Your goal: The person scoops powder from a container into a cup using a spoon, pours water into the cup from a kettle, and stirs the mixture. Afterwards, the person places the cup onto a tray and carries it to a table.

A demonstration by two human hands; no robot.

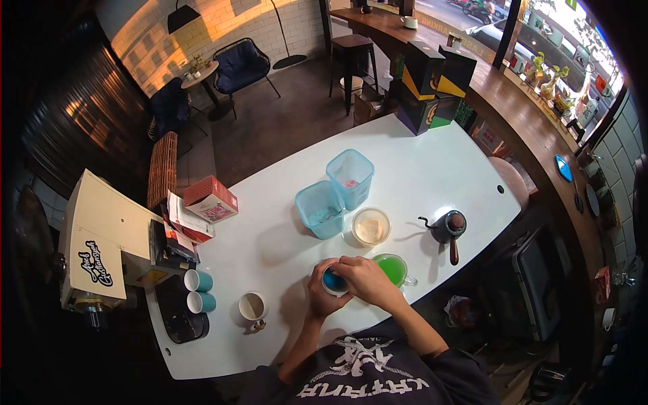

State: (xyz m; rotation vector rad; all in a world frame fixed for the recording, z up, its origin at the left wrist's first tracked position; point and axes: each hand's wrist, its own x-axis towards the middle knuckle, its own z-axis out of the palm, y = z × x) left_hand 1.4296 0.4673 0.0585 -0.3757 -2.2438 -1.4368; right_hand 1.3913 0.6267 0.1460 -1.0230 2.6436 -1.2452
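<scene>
My left hand is wrapped around the side of a small round cup with blue contents, at the front of the white table. Over the rim of that cup is my right hand, its fingers drawn together. Whatever those fingers may pinch is hidden. Partly behind my right hand stands a clear glass mug of green liquid. A round clear tub with pale beige contents stands just beyond my hands. Farther back are two light-blue translucent containers, one with some pink inside, the other touching it.
A dark gooseneck kettle with a wooden handle stands right. To the left are a beige mug, two teal cups, a red box and a cream-coloured machine. Black boxes are stacked at the table's far end.
</scene>
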